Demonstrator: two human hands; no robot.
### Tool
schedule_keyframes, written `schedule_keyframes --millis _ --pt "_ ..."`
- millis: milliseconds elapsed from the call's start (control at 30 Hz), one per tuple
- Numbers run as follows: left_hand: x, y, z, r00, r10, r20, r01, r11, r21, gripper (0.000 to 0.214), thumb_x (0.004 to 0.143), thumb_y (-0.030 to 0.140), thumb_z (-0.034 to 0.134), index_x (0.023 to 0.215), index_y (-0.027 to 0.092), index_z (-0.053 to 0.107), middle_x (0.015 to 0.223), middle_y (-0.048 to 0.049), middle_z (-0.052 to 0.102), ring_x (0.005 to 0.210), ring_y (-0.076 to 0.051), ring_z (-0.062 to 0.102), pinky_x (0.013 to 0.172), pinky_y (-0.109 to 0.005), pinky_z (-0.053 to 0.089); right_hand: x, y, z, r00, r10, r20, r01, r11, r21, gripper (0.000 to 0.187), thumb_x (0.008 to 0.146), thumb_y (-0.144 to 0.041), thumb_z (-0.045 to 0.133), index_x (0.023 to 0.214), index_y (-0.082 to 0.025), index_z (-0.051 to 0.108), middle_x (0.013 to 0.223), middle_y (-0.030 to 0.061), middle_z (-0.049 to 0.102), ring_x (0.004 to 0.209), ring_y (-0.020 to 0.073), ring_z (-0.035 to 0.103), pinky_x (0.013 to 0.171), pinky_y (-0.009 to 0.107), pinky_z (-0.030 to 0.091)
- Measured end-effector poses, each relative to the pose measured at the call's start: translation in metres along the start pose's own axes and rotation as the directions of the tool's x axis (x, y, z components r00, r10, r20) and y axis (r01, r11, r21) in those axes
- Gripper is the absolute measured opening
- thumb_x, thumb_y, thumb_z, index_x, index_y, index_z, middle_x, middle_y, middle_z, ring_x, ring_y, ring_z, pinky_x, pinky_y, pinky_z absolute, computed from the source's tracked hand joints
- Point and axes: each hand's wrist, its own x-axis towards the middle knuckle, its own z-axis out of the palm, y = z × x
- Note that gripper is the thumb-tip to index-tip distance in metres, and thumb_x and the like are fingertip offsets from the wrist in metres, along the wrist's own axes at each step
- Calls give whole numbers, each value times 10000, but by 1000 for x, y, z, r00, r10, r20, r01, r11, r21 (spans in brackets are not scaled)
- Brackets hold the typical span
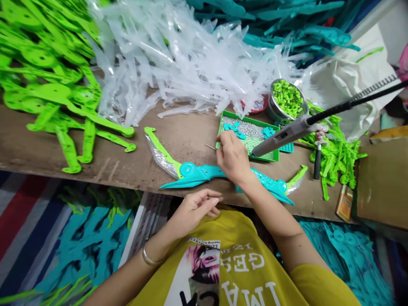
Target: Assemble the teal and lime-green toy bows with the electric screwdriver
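2 hands [234, 156], seemingly 1 teal bow [201, 173]

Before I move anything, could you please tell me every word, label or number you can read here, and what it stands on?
"IMA": mustard-yellow fabric shirt
"GES": same shirt
"CA": black, on the shirt's pink-and-white printed panel, partly cut off
Smaller shirt lettering: too small or blurred
Orange rectangular packet: marking too small
Round teal plastic disc: marking too small

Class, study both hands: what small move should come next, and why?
Perhaps the left hand should steady the teal bow-shaped piece: that hand looks empty and lies close to the piece's near edge, while the right hand partly hides its middle, fingertips by the green tray.
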Motion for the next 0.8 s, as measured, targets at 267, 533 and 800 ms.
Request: schedule_keyframes --millis 267,533,800 --pt "23 9 10 713 700 36 -546 522 656 194 992 208 618 1154 153 707 1048 -83 791 914 -183 762 849 -310 626 -99 57 -72 958 270 -98 -236 934 269 243 909 -120 568 930 -234 781 950 29 816 908 203 760 851 351 588" --pt "57 23 8 760 611 223 -243 -51 969 439 950 209 658 1371 91 619 1464 -218 597 1338 -409 556 1109 -581 458 -151 93 -59 763 639 -98 -586 747 314 180 815 -309 661 845 -194 796 840 69 799 695 193 730 683 329 605" --pt "64 18 3 804 550 227 -186 -130 974 345 1001 250 581 1318 136 654 1196 -135 729 1050 -329 642 915 -460 486 -137 91 -59 663 749 15 -707 619 341 208 745 -333 648 794 -173 772 680 53 762 583 181 681 592 299 551"
